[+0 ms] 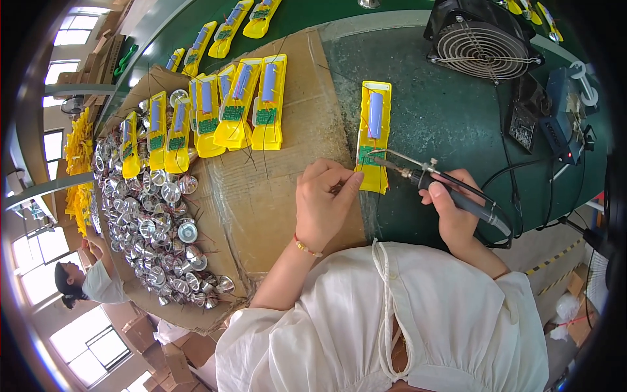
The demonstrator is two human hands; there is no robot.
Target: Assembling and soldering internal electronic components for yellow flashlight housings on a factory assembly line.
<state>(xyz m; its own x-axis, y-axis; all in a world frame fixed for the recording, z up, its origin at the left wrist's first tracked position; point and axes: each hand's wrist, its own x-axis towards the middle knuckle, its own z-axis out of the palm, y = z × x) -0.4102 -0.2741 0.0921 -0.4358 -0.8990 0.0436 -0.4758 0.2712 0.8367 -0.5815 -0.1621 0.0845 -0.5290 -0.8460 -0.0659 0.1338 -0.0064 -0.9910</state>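
My right hand (455,212) is wrapped around a soldering iron (471,204) with a thin metal feed tube along it. The iron's tip reaches the small green circuit board (366,155) in a yellow plastic casing (375,181); whether it touches the board I cannot tell. A blue cylindrical battery (375,117) lies in the same casing, above the board. Beside the casing's lower left edge, my left hand (323,199) is closed in a pinch. What its fingers hold, if anything, is too small to make out.
Several similar yellow casings (266,124) lie on cardboard (307,111) to the left, near heaped silver reflector cups (157,225). A fan (483,52) and a blue soldering station (562,134) with cables stand at right. Another person (98,281) is at far left.
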